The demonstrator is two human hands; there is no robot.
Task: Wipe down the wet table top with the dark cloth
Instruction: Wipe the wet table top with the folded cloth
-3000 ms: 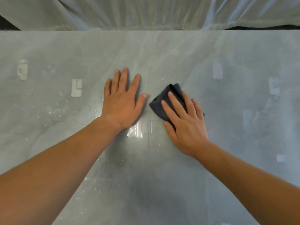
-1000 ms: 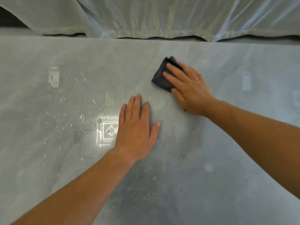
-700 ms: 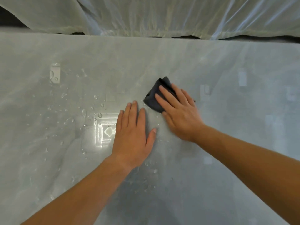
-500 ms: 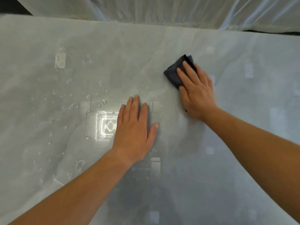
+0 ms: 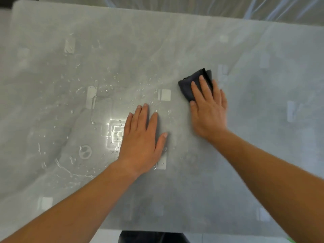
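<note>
The grey table top (image 5: 228,181) fills most of the view. Water drops and streaks (image 5: 73,155) lie over its left and middle parts. A folded dark cloth (image 5: 190,85) rests flat on the table right of centre. My right hand (image 5: 208,109) presses down on the cloth with its fingers spread over it; the cloth's far and left edges stick out beyond the fingertips. My left hand (image 5: 143,139) lies flat on the table with fingers apart, left of the right hand and nearer to me, holding nothing.
A pale plastic sheet (image 5: 175,6) hangs behind the table's far edge. The table's near edge (image 5: 157,231) runs along the bottom, with dark clothing below it. A bright light reflection (image 5: 114,135) sits beside my left hand.
My right hand has slid the cloth back and forth across the table and now sits a little nearer to me than half a second ago. My left hand has stayed flat in place.
</note>
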